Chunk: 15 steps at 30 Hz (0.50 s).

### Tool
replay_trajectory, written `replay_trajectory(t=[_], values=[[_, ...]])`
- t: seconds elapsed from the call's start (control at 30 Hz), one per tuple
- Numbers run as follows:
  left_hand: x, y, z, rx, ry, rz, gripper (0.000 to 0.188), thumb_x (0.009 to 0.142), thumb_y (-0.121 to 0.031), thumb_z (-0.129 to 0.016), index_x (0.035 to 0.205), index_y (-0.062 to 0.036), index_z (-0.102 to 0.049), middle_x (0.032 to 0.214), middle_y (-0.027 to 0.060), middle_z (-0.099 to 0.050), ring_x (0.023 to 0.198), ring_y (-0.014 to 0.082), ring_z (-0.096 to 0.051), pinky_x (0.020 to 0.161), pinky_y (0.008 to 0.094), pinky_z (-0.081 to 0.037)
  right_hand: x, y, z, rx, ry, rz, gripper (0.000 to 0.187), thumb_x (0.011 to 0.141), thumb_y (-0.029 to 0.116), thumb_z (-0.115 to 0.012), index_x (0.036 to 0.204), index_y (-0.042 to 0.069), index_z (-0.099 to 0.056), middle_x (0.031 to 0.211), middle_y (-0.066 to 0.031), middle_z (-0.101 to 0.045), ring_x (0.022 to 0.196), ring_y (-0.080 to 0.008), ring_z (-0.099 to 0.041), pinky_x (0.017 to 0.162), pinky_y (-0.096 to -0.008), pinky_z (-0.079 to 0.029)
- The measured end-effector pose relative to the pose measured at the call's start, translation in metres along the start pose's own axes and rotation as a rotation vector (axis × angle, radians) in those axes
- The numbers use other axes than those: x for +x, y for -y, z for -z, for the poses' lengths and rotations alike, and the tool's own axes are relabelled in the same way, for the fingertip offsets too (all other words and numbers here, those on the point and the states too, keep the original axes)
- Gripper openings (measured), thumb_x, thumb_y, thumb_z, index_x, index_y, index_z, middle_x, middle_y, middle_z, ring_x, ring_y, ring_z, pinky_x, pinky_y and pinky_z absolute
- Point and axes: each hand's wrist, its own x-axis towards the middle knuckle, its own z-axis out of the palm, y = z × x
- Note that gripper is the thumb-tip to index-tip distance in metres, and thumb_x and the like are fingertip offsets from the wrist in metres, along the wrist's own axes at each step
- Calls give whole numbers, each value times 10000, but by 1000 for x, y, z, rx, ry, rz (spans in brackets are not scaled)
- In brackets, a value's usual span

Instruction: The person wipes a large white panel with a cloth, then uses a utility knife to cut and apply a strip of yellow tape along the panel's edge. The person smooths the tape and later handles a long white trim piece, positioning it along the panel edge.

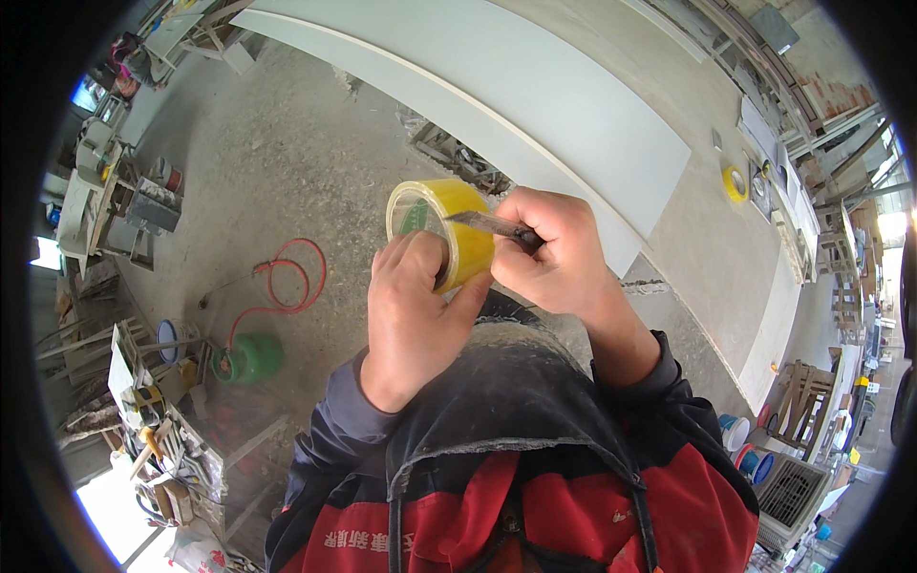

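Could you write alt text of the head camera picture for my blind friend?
A person's left hand grips a wide roll of glossy yellow tape, while the right hand holds a pointed grey metal blade close to it. Beyond is a flat white panel; on the grey floor are a rounded green cylinder and a looped red hose.

A dark jacket (702, 430) with broad red panels (678, 501) fills the lower middle of the frame, pale lettering (368, 539) crossing the red at lower left. The left sleeve (346, 409) ends in a plain grey-blue cuff; the right sleeve (669, 377) looks black and wrinkled. Over the front lies a black apron-like cover (506, 406), dusty, its edge whitish and worn, with dark straps (650, 531) running downward. Both hands (415, 310) are bare.
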Motion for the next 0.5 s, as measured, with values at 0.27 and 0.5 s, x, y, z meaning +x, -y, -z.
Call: replay_trajectory(t=[0.27, 0.5], values=[[3, -1, 1, 97, -30, -48, 327, 730, -82, -838, 846, -69, -533, 785, 91, -570, 764, 338, -564, 728, 439, -403, -4, 3, 9, 159, 11, -190, 195, 794, 74, -812, 848, -6, -643, 653, 30, -505, 586, -39, -416, 509, -234, -334], [6, -4, -3, 181, -28, -82, 338, 723, -78, -845, 830, -64, -524, 775, 94, -560, 757, 355, -549, 720, 450, -403, -4, -3, 11, 117, 41, -114, 115, 821, 23, -742, 812, 2, -629, 663, 47, -543, 589, -41, -428, 511, -245, -344]])
